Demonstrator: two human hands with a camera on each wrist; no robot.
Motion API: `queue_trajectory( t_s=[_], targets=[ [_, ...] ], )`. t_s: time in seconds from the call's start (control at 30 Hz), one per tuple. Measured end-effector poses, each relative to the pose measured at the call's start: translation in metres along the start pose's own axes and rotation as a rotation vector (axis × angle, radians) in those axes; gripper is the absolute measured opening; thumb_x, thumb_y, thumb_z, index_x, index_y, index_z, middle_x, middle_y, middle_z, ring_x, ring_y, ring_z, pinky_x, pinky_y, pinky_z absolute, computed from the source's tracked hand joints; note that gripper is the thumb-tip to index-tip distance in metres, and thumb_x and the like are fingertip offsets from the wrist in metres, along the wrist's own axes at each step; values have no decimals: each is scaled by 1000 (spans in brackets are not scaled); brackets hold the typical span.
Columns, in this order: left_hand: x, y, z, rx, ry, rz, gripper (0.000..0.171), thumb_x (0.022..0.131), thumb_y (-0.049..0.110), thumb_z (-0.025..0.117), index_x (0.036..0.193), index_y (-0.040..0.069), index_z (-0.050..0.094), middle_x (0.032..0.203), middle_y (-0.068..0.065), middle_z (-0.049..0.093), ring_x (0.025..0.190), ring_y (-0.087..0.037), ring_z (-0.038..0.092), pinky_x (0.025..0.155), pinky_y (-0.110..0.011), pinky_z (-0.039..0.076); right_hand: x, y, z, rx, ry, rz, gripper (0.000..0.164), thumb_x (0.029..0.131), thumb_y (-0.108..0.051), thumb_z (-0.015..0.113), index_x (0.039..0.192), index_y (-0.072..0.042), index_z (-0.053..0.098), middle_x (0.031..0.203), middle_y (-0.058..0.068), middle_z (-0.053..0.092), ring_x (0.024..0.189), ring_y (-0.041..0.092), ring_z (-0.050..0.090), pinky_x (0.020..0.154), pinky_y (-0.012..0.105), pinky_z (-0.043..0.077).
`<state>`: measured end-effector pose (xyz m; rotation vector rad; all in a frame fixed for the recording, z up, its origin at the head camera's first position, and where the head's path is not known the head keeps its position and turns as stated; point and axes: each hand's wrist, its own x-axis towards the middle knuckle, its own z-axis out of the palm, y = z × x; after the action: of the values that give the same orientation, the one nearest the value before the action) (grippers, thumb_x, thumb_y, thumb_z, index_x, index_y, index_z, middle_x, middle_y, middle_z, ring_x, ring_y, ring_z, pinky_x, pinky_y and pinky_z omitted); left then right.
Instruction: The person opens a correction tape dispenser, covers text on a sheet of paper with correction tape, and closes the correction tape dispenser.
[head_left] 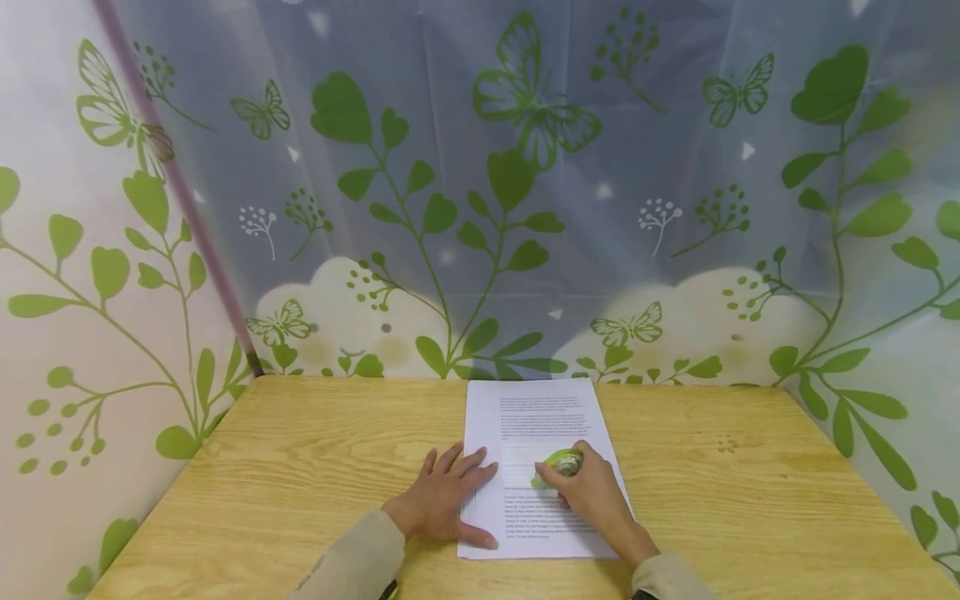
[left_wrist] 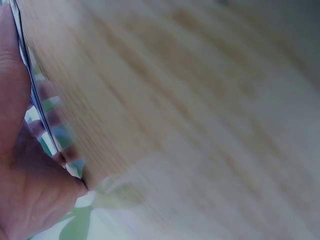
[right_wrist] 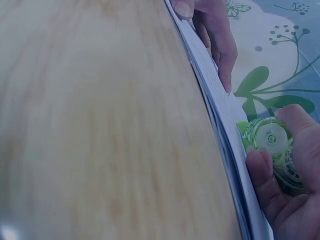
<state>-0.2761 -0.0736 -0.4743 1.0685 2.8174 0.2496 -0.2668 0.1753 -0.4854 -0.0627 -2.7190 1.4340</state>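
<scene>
A stack of printed paper (head_left: 483,408) lies on the wooden table. My left hand (head_left: 446,497) rests on its left edge with fingers spread and thumb out. In my right hand (head_left: 596,492) I grip a green, see-through correction tape dispenser (head_left: 564,462), its tip down on the top sheet about mid-page. Whitish strips interrupt the printed lines to the left of the tip. The right wrist view shows the round reels inside the correction tape (right_wrist: 270,136), held between thumb and fingers. In the left wrist view, my left hand (left_wrist: 25,190) lies along the sheet edges.
The wooden table (head_left: 330,442) reaches back to a hanging grey-blue curtain (head_left: 450,83) printed with green leaves and butterflies. A slanted pole (head_left: 187,192) stands at the left. Dark specks (head_left: 727,446) mark the table top on the right.
</scene>
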Motion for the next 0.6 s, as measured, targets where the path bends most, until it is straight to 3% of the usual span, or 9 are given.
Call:
queue_trajectory(
  t_s=[0.6],
  targets=[
    [0, 0, 0, -4, 0, 3, 98, 74, 75, 58, 150, 17, 34, 155, -8, 24, 140, -41, 16, 105, -65, 14, 1, 6, -8, 9, 14, -4, 45, 80, -39, 76, 91, -5, 49, 56, 2, 57, 44, 14, 55, 47, 27, 45]
  ],
)
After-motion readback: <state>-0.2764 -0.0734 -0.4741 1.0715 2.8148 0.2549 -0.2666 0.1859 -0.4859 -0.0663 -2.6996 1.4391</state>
